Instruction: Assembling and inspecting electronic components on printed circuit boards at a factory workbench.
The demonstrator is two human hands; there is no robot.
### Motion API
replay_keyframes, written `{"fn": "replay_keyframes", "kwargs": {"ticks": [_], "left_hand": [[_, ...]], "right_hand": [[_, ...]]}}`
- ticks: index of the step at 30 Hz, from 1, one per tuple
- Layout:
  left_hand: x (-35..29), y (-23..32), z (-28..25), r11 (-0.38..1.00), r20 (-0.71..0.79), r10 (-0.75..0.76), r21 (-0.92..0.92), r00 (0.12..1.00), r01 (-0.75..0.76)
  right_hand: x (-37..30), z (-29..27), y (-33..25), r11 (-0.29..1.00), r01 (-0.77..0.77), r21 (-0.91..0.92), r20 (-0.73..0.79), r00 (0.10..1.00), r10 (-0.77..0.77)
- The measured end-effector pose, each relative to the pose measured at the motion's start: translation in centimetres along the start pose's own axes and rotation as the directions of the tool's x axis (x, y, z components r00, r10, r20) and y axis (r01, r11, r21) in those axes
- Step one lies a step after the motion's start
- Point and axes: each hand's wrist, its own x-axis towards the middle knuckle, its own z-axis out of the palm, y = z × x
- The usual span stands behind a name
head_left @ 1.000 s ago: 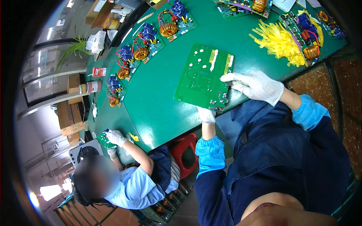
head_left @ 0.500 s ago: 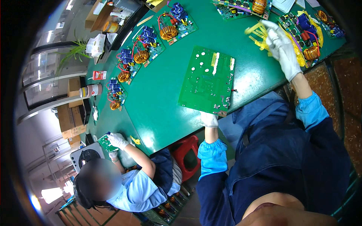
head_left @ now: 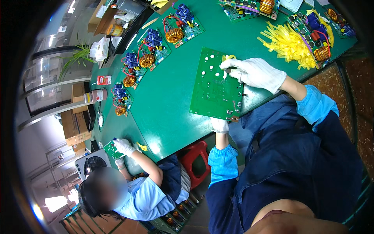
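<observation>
A green circuit board point(head_left: 212, 91) is tilted over the table's near edge, solder side up, with white blobs and a yellow tape strip point(head_left: 229, 57) near its far right corner. My left hand point(head_left: 220, 125), white-gloved, grips the board's near edge from below; its fingers are mostly hidden under the board. My right hand point(head_left: 257, 74), also white-gloved, reaches over the board's right side. Its thumb and fingertips are pinched at the yellow tape strip, partly covering it and the white blobs around it.
Yellow tape strips point(head_left: 290, 46) lie piled at the right, beside a board with coils point(head_left: 311, 33). More coil-bearing boards point(head_left: 175, 33) stand along the table's far left side. At lower left a co-worker point(head_left: 144, 195) handles a small green board point(head_left: 113, 150) near a red stool point(head_left: 196, 163).
My right hand has moved left from the yellow tape pile to the board's far right part. The board has shifted slightly right with my left hand still at its near edge.
</observation>
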Motion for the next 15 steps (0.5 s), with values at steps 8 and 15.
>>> {"fn": "replay_keyframes", "kwargs": {"ticks": [8,15], "left_hand": [[-0.5,-4.6,-0.4,0.968,-0.008,0.22,0.126,0.975,-0.217],[-4.3,-5.5,5.4,0.82,0.033,0.408,0.427,0.912,-0.382]], "right_hand": [[-0.3,-1.0,-1.7,0.995,-0.102,0.015,0.056,0.993,0.101],[-2.6,1.6,-2.6,0.994,-0.105,0.029,-0.213,0.971,0.109]]}}
